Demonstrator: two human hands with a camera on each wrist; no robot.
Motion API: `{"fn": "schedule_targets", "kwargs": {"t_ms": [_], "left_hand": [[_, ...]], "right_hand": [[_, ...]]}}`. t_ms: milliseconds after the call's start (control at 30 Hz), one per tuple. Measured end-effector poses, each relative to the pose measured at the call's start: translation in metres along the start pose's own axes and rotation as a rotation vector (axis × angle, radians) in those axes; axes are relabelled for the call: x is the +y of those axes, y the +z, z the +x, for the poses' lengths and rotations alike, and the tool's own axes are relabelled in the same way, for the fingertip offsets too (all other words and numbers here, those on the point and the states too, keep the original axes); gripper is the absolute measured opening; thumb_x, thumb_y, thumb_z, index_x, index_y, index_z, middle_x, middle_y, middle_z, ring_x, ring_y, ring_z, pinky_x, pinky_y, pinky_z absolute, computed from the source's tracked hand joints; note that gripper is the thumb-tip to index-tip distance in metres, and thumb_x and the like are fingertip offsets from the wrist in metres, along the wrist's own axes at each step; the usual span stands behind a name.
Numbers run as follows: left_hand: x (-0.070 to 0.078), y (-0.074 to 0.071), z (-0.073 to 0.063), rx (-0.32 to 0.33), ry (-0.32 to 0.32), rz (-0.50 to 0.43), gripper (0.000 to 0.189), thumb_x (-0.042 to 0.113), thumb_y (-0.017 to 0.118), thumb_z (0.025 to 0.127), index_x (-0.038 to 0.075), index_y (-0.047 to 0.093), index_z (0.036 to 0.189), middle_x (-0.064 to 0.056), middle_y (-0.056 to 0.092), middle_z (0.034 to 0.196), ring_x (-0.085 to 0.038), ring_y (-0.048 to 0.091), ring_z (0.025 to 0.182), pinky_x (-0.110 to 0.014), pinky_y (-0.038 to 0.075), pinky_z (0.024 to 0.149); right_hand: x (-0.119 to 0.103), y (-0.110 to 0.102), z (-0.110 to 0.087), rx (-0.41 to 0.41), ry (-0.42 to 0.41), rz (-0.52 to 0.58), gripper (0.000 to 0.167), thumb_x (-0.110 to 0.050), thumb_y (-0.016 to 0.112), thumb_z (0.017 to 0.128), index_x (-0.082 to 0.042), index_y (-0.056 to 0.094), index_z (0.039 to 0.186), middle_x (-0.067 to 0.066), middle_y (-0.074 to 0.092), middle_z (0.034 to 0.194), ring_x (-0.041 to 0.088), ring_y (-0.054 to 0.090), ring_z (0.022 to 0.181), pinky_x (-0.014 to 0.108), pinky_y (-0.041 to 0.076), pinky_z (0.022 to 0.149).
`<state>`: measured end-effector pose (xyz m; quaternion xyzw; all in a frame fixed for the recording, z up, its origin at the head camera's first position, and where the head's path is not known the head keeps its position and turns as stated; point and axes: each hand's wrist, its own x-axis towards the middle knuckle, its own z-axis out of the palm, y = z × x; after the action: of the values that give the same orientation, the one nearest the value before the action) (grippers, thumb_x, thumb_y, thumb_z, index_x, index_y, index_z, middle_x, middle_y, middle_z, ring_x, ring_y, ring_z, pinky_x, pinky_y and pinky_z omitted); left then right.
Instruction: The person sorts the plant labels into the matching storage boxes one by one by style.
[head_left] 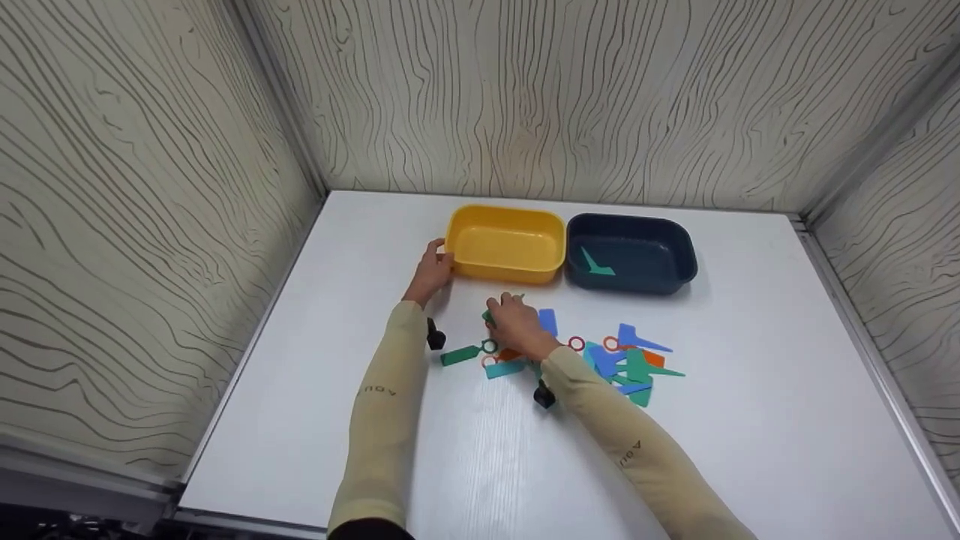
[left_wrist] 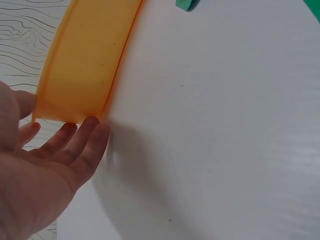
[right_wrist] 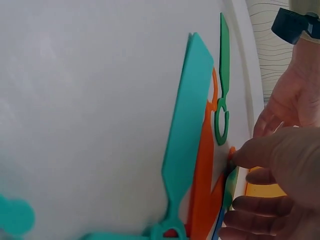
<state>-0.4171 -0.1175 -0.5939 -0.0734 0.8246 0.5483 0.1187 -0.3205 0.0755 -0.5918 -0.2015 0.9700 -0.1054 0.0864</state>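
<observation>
My left hand (head_left: pixel 433 274) rests its fingertips on the left end of a yellow bin (head_left: pixel 506 274), its fingers fairly straight against the outer wall in the left wrist view. In front of that bin, my right hand (head_left: pixel 516 326) reaches down over loose plastic plant labels. Its thumb and fingers pinch a green plant label (right_wrist: pixel 230 187), which they partly hide. Beside this hand lie a green label with a ring end (head_left: pixel 460 355), a teal one (head_left: pixel 504 369) and an orange one (right_wrist: pixel 201 180). A blue label (head_left: pixel 548 322) lies just right of the hand.
A dark blue bin (head_left: pixel 637 283) stands against the yellow bin's right side, with a green T-shaped label (head_left: pixel 598 266) inside. Right of my right forearm, several blue, green and orange labels (head_left: pixel 636 366) overlap on the white table (head_left: pixel 750 420). Patterned panels (head_left: pixel 525 97) enclose the table.
</observation>
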Motion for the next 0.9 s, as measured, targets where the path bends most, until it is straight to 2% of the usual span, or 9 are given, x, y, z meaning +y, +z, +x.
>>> {"fn": "schedule_targets", "kwargs": {"t_ms": [233, 500, 700, 900], "left_hand": [[0.001, 0.001, 0.001, 0.006, -0.011, -0.007, 0.05, 0.036, 0.04, 0.105, 0.024, 0.026, 0.152, -0.008, 0.052, 0.137, -0.022, 0.058, 0.117, -0.034, 0.048, 0.09], [0.0, 0.002, 0.002, 0.008, -0.03, -0.007, 0.05, 0.037, 0.04, 0.104, 0.025, 0.027, 0.151, -0.007, 0.051, 0.136, -0.021, 0.058, 0.114, -0.032, 0.048, 0.086], [-0.001, 0.001, 0.002, 0.005, -0.003, -0.013, 0.05, 0.035, 0.04, 0.105, 0.023, 0.026, 0.152, -0.009, 0.053, 0.135, -0.023, 0.059, 0.112, -0.03, 0.048, 0.08], [0.0, 0.002, 0.004, 0.009, -0.011, 0.025, 0.051, 0.035, 0.04, 0.105, 0.023, 0.026, 0.152, -0.009, 0.052, 0.138, -0.02, 0.058, 0.115, -0.033, 0.049, 0.089]], "right_hand": [[0.0, 0.0, 0.001, -0.024, -0.04, -0.057, 0.03, -0.025, 0.059, 0.098, -0.005, 0.062, 0.121, 0.014, 0.062, 0.105, 0.024, 0.055, 0.086, 0.039, 0.054, 0.084], [0.002, -0.005, -0.001, -0.026, -0.091, -0.077, 0.028, -0.022, 0.059, 0.098, -0.005, 0.063, 0.12, 0.014, 0.066, 0.103, 0.024, 0.059, 0.084, 0.038, 0.055, 0.082], [0.004, -0.014, -0.004, 0.014, -0.105, -0.067, 0.024, -0.017, 0.064, 0.095, -0.006, 0.063, 0.117, 0.013, 0.066, 0.102, 0.025, 0.061, 0.088, 0.04, 0.056, 0.08], [0.011, -0.026, -0.01, 0.096, -0.083, -0.15, 0.031, -0.016, 0.069, 0.09, -0.006, 0.06, 0.118, 0.013, 0.065, 0.104, 0.028, 0.059, 0.092, 0.043, 0.055, 0.08]]}}
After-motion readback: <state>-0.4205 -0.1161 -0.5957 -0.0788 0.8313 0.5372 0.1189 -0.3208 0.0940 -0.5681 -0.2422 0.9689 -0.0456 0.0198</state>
